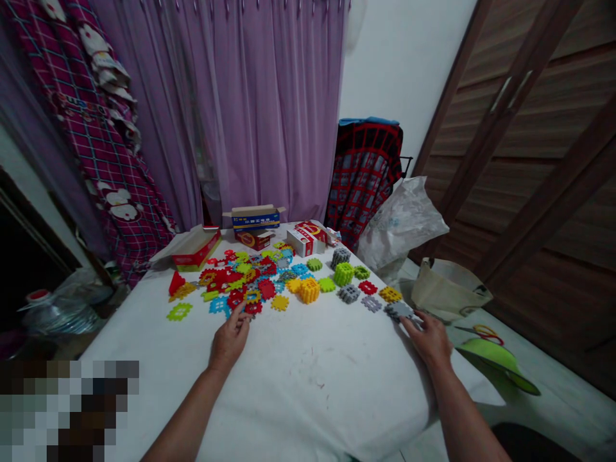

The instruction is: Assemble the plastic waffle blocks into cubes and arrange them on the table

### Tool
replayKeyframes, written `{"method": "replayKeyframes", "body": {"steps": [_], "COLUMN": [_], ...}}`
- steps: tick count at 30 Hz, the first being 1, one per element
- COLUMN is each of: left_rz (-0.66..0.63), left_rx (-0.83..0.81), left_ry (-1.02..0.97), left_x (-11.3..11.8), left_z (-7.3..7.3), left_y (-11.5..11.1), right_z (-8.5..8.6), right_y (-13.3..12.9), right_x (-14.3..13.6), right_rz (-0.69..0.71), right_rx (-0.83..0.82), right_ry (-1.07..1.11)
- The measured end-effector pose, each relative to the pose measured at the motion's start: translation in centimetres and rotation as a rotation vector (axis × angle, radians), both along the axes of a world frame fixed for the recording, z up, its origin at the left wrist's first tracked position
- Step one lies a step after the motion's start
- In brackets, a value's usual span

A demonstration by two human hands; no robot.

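Note:
My left hand (230,338) reaches to the near edge of a loose pile of toothed plastic building pieces. Its fingers are stretched out and apart, with the tips by a yellow square piece (252,297). Over at the table's right edge, my right hand (432,339) has thumb and fingers closed on the corner of a low stack of grey toothed pieces (398,311). Beside that stack lie a flat grey piece (371,303) and a few yellow pieces (390,294). Stacks of green pieces (343,274) and orange-yellow pieces (308,290) stand between the hands.
Along the back of the white-covered table (308,378) are an open red box (197,250), a blue box (256,218) and a red-white box (303,242). Right of the table are a paper bag (450,289), scissors (487,333) and a green round object (498,362).

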State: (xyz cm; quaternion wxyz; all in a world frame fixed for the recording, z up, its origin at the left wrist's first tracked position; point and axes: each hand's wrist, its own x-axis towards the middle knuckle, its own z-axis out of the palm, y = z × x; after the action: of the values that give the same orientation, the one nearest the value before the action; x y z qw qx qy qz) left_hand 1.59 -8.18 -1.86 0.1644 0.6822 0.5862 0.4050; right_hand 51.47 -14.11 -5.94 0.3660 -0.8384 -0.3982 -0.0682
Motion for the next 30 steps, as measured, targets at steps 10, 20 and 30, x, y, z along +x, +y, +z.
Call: {"method": "replayKeyframes", "body": {"steps": [10,20,30], "left_rz": [0.012,0.009,0.014], "left_rx": [0.003,0.095,-0.161], "left_ry": [0.0,0.358,0.731], "left_x": [-0.2,1.8,8.8], "left_z": [-0.4,4.2,6.0], "left_y": [0.2,8.2,19.3], "right_z": [1.7,3.5,2.3], "right_y": [-0.6,3.9,5.1], "right_x": [-1.8,-15.3,-17.7], "right_rz": [-0.028,0.749,0.831], "right_rx": [0.006,0.125,0.07], "right_ry": [-0.048,-0.227,-0.067]}}
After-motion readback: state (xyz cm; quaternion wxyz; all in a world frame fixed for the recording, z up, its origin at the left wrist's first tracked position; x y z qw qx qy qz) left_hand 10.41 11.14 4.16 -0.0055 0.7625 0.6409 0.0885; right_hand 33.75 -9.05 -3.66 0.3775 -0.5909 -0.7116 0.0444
